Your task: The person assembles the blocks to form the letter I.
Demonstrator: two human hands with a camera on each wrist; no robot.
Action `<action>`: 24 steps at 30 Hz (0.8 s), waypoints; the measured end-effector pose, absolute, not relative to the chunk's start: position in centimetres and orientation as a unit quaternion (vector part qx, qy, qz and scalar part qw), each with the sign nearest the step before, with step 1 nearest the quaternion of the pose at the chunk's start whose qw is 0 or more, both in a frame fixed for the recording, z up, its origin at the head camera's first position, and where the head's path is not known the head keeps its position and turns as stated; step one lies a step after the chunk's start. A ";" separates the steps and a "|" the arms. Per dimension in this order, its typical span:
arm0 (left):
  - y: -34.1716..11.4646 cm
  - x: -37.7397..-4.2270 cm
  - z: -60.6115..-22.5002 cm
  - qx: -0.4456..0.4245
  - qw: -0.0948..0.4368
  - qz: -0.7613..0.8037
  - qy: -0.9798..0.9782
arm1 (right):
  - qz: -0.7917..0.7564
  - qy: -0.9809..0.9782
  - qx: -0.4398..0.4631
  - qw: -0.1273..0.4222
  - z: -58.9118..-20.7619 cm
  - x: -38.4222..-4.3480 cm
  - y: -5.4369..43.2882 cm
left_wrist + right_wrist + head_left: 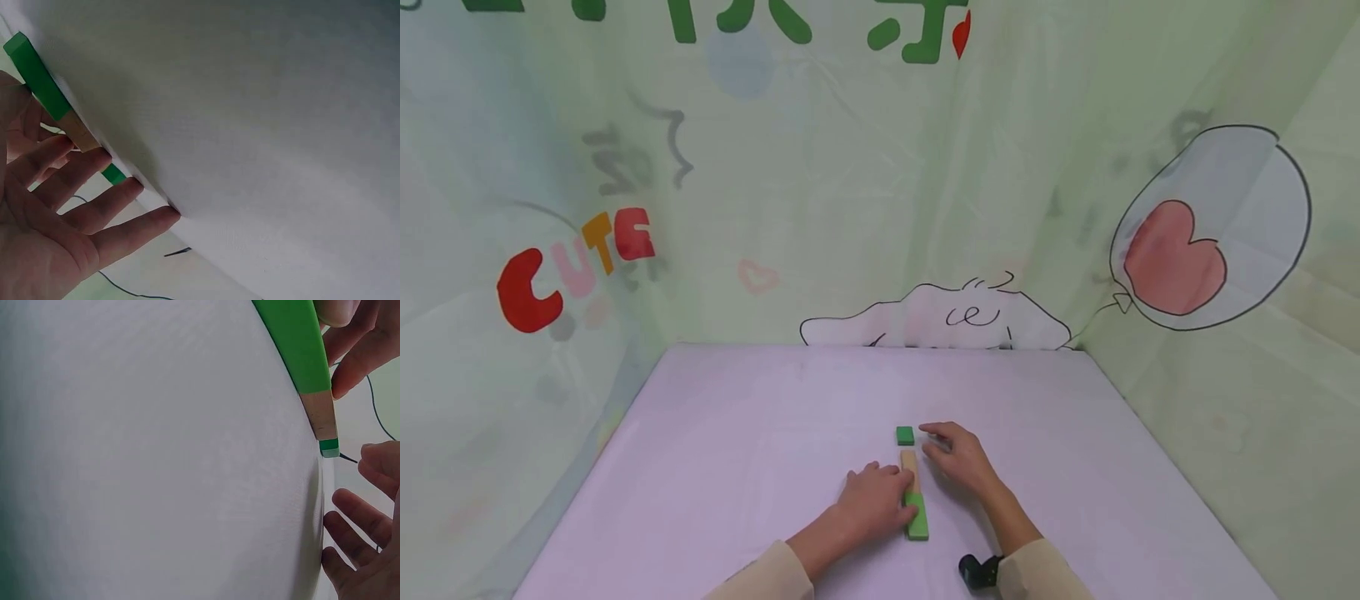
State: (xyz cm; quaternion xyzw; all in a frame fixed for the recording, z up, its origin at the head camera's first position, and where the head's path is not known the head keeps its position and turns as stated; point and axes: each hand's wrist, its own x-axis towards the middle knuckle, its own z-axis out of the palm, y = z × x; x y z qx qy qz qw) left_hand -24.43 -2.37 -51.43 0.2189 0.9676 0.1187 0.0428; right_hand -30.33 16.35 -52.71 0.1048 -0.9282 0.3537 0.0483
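A light green block [917,518] and a plain wooden block [908,465] lie end to end in a line on the table. Just beyond them sits a small dark green block [905,436], a narrow gap away. My left hand [874,498] is at the left of the line, its index finger on the wooden block and its thumb at the light green one; the left wrist view shows its other fingers fairly straight, tips on the tabletop. To the right of the small green block, my right hand [961,458] hovers with fingers loosely bent, holding nothing.
The blocks lie on a pale lilac tabletop [737,433]. A black object [977,572] is by the right sleeve, partly covered by it. Printed curtains [865,167] with letters and a balloon hang behind and at both sides.
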 end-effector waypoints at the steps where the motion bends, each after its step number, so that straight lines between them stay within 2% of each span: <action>1: -2.3 -24.4 -51.3 0.219 0.042 0.120 0.967 | 0.354 -0.928 0.105 0.049 -52.7 -30.3 16.4; 18: -2.6 -24.7 -50.3 0.213 0.057 0.137 0.966 | 0.348 -0.931 0.106 0.019 -52.1 -29.6 16.7; 24: -2.6 -24.6 -50.7 0.223 0.038 0.128 0.966 | 0.344 -0.932 0.110 0.026 -52.3 -29.1 17.0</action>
